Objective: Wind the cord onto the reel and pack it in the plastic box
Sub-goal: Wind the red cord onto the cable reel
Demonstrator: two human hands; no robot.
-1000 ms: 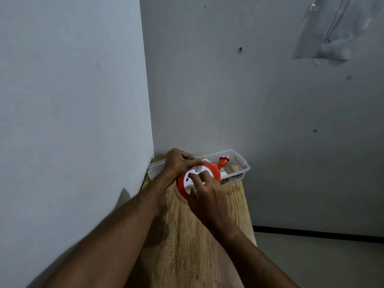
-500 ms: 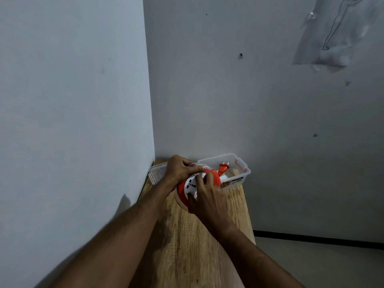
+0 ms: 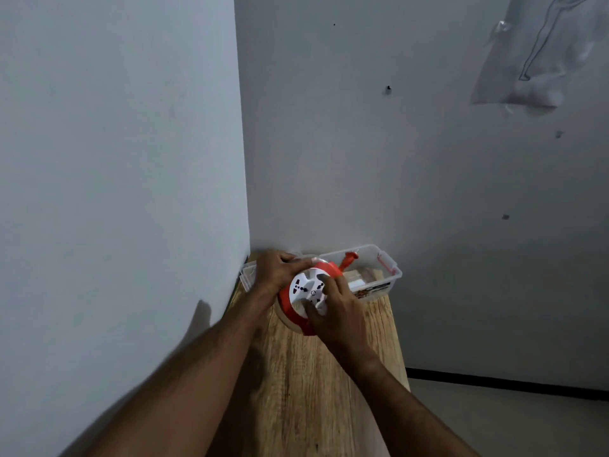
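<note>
reel [image 3: 304, 291] — gripped by left hand [image 3: 275, 270]; right hand [image 3: 333, 311] fingers now lower on white face — winding continues, plug [image 3: 348, 259] nearly in.

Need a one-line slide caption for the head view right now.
Both hands hold the orange cord reel over the wooden table; left hand grips its rim, right hand on its white face, clear plastic box behind.

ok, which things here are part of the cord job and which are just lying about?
Job:
- reel, orange with a white socket face
- orange plug
- clear plastic box
- left hand and right hand, both gripping the reel

Lying about:
- plastic sheet on the wall
- wooden shelf
</note>
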